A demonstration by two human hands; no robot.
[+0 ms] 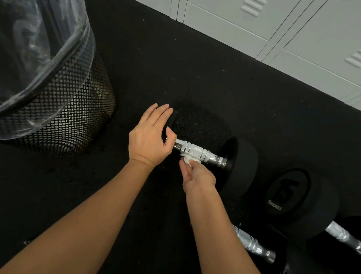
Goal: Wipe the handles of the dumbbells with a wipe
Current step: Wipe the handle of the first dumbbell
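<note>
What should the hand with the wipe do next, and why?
Probably slide the wipe along the handle toward the right head: the right hand presses it under the handle's left part, while the left hand steadies the far end.

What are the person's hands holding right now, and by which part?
The right hand pinches a white wipe against the underside of the dumbbell handle. The left hand rests on that dumbbell's left end, steadying it rather than gripping.

A lined mesh bin [69,109] stands on black flooring [184,64] near grey lockers [279,23].
</note>
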